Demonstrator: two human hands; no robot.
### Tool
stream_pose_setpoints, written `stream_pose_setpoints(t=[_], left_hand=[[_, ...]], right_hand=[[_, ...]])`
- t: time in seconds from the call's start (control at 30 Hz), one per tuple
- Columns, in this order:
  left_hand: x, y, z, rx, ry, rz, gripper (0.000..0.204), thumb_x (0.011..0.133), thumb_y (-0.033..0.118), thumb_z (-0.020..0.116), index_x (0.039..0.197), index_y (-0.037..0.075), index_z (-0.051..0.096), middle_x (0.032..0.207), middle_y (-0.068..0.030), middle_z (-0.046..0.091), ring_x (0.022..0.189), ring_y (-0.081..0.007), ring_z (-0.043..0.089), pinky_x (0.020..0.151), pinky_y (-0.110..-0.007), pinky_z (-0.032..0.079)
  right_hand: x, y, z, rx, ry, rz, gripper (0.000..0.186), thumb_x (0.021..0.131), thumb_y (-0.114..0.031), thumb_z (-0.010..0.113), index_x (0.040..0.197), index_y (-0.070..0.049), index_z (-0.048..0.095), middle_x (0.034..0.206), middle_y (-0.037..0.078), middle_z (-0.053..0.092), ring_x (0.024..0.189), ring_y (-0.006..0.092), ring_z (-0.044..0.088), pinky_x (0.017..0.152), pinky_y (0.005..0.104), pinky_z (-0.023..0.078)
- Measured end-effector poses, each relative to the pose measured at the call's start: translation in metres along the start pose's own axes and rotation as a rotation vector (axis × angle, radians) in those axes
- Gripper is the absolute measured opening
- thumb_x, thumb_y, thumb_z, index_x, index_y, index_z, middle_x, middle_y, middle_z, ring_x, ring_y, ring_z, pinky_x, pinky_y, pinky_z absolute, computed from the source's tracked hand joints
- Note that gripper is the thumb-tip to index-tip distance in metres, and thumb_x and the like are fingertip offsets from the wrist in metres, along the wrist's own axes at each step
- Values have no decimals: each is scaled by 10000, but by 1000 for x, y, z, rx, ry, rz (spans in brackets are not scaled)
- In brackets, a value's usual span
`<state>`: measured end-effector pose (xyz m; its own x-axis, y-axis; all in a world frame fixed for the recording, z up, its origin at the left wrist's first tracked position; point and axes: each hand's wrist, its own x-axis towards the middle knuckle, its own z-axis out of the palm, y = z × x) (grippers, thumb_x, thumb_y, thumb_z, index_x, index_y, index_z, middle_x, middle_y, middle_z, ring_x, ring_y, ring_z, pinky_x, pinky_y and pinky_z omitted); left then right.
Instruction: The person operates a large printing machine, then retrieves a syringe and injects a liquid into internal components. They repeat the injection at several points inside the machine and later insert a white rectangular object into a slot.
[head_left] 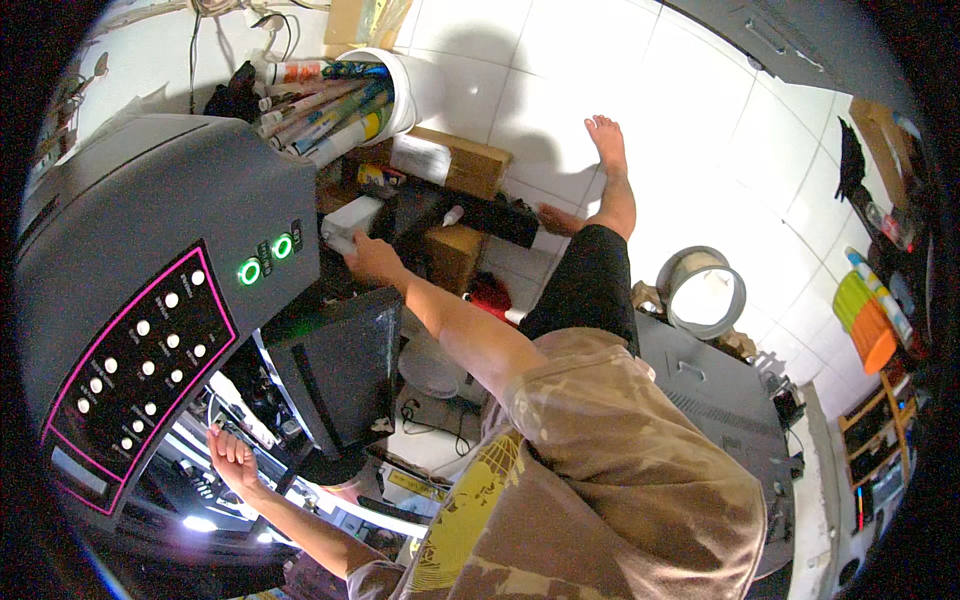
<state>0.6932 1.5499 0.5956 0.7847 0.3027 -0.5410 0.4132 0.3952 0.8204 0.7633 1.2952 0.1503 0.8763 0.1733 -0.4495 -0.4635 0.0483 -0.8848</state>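
My right hand [376,262] is closed at the near end of a light grey, box-shaped thing [352,222] beside the machine's end; its kind is unclear. My left hand [233,458] is curled in front of the machine's bright opening, below the button panel. A thin pale piece [213,412] shows by its fingertips, too small to name. The large dark grey machine [170,180] carries a pink-edged panel [147,365] with white round buttons. Two green-lit ring buttons [265,258] glow near its end. A dark flat panel [340,370] stands between my arms.
A white bucket [410,95] holds several rolled sheets behind the machine's end. Cardboard boxes [465,160] lie near it. A translucent tub [430,367] sits under my right arm. Behind me are a grey bin [735,290] and a dark grey cabinet [700,390].
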Motion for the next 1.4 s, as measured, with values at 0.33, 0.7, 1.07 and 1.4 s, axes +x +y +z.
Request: stream_pose_setpoints(t=[0.33,0.7,1.07,1.4], left_hand=[[18,-6,2,-105,-151,-52,265,1098,215,416,1101,-17,545,636,33,339,491,-60,289,411,-248,221],[56,-13,-45,-289,-275,-87,346,1081,215,432,1191,-81,572,653,29,415,472,-54,290,395,-237,211],[93,-33,-12,-467,-91,50,164,1040,163,546,1141,38,578,568,89,334,388,-10,273,311,-204,178],[101,-26,58,-57,-53,120,117,1040,194,541,1000,85,556,593,102,344,412,-13,261,325,-190,170]], right_hand=[[8,52,-59,1050,-459,445,362,937,-267,620,1243,-77,592,844,71,622,711,214,639,611,417,593],[-91,-14,-230,1052,-213,258,452,920,-280,594,1339,-116,553,939,101,628,776,205,627,715,373,599],[-189,-177,-259,647,-747,-365,558,832,-292,667,1201,115,575,1054,231,680,735,250,690,647,344,567],[-242,-297,-135,237,-693,-364,403,1015,-155,569,1374,24,534,856,66,628,667,88,555,608,236,476]])
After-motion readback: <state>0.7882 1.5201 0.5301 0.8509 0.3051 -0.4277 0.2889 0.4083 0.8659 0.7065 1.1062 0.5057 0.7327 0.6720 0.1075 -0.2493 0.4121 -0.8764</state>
